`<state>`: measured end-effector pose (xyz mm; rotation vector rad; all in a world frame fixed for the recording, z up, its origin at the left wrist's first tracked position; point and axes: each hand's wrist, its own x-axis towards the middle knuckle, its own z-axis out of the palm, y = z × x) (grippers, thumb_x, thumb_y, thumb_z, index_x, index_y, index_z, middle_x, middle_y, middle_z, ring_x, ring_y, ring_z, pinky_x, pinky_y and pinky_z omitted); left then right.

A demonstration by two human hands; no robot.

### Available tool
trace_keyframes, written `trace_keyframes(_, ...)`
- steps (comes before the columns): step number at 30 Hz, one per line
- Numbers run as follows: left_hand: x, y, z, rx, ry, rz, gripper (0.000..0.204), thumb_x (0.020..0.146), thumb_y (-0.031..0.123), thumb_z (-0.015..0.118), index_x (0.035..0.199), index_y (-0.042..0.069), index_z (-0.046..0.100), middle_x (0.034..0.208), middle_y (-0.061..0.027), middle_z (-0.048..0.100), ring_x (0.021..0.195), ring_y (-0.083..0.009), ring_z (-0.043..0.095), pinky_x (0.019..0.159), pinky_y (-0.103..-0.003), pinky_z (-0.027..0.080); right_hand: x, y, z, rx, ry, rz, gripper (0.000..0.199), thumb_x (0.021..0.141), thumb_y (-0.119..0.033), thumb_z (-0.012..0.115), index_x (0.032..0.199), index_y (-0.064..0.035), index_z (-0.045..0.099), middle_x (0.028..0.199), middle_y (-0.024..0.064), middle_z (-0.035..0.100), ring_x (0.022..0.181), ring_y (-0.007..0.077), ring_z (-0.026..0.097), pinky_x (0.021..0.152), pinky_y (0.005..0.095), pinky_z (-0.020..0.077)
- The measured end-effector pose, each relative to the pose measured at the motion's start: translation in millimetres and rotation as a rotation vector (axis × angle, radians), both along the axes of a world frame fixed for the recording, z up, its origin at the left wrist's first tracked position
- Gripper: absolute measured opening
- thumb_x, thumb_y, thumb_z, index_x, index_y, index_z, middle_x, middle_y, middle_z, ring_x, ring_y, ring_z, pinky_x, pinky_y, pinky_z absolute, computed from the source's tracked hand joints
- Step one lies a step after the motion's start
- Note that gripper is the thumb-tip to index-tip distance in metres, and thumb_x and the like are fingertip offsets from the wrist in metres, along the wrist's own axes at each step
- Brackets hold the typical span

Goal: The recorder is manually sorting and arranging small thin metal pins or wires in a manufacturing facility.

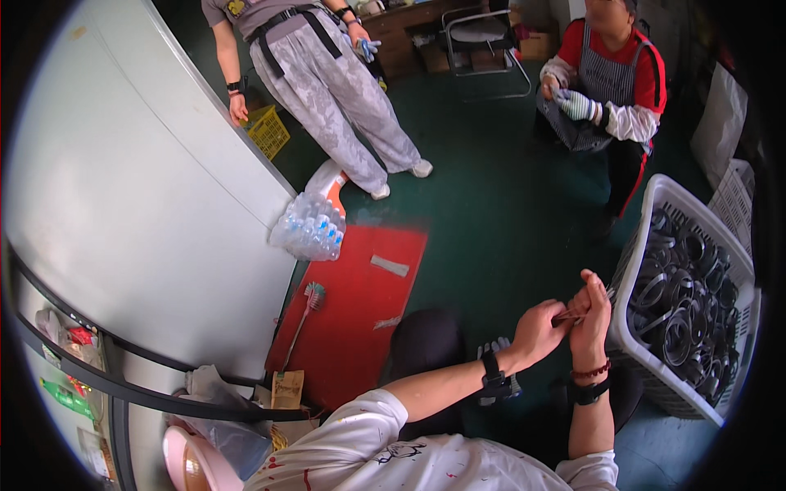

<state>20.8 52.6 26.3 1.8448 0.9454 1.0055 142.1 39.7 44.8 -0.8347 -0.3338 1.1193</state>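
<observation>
My left hand [540, 334] and my right hand [591, 317] are closed close together, in front of my knees. Between them runs a thin, dark reddish piece [571, 316], mostly covered by the fingers, so its kind does not show. Just right of my right hand stands a pale plastic crate [632, 323], heaped with dark ring-shaped parts [684, 303]. Below my left wrist, a light striped work glove [496, 372] is partly hidden by the forearm.
A crouching person in a striped apron [610, 90] faces me; another stands by the white panel [155, 172]. On the red mat [360, 303] lies a long-handled brush [304, 323], with wrapped bottles [311, 227] at its far edge. A black rail [147, 385] crosses the lower left.
</observation>
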Motion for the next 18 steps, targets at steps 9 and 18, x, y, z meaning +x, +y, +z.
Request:
trace_keyframes(9,0.6,-16.4,7.8,0.093,0.050,-0.028,0.009,0.084,0.009,0.073,0.090,0.001,0.070,0.086,-0.0117,0.066,0.078,-0.0324,0.066,0.067,-0.039,0.050,4.6,-14.2,7.0,-0.030,0.032,-0.011,0.027,0.106,-0.029,0.056,0.112,-0.0051,0.066,0.062,-0.0076,0.034,0.051,0.0053,0.029,0.048,0.0233,0.0237)
trace_keyframes(18,0.8,-10.3,2.1,0.073,-0.010,-0.059,0.008,0.084,0.005,0.070,0.091,0.002,0.071,0.087,-0.0117,0.065,0.079,-0.0329,0.065,0.068,-0.039,0.051,8.8,-7.9,5.0,-0.032,-0.016,-0.045,0.029,0.108,-0.031,0.052,0.108,-0.0060,0.066,0.062,-0.0083,0.032,0.052,0.0042,0.027,0.048,0.0233,0.0232)
